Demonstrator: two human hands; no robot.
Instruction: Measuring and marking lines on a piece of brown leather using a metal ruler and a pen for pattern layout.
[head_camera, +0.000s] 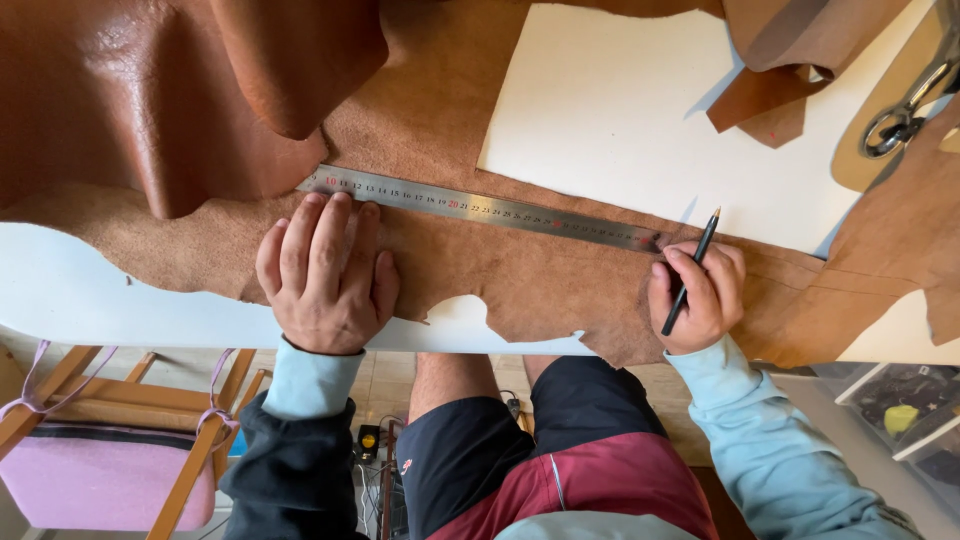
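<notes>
Right grip: right hand (697, 298) closed around a slim black pen (690, 271), fingertips pinning the ruler's near end.
Left grip: left hand (327, 270) flat, fingers spread, holding nothing, pressing the long steel ruler (480, 209) onto the tan suede hide (520, 275).
Risk: unheld middle span may pivot, skewing the line.
Beyond: rumpled glossy brown leather (150, 90) could slide onto the ruler.

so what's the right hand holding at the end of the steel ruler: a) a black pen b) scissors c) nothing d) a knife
a: the right hand grips a thin black pen by the end of the steel ruler, which lies on the brown leather, while the left hand lies flat beside the ruler.
</notes>
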